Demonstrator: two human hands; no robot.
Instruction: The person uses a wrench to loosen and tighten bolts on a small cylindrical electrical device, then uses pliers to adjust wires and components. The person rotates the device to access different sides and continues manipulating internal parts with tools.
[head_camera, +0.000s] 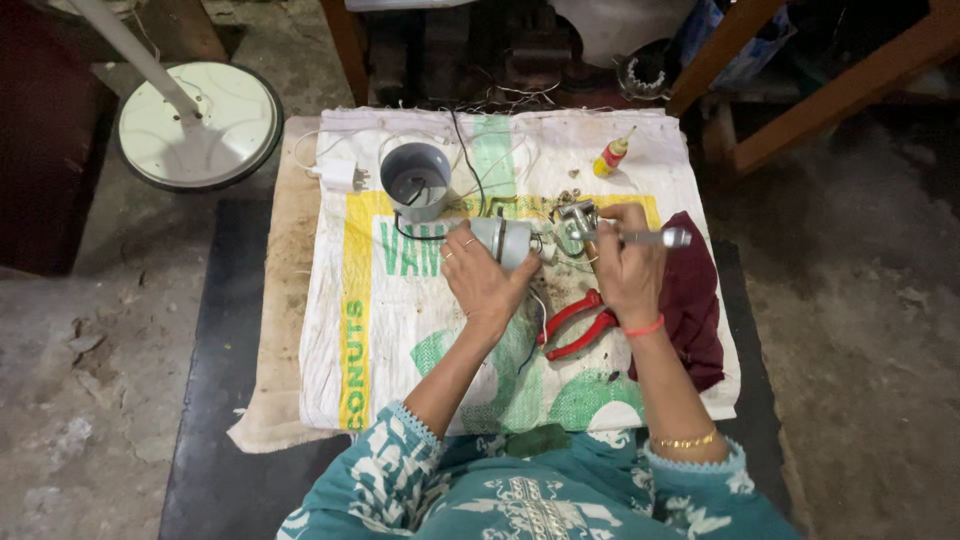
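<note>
Grey cylindrical motor housing (512, 241) lies on the white woven sack (400, 330) covering the counter, gripped from behind by the left hand (482, 280), fingers wrapped around it. Just right, the right hand (628, 268) is closed on a silver metal tool (640, 238), possibly a wrench. Red-handled pliers (575, 325) lie between the wrists.

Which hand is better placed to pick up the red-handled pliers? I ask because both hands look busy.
The right hand, probably. The pliers lie just beside its wrist, though it holds a metal tool. The left hand grips the small grey motor and would have to let it go.
</note>
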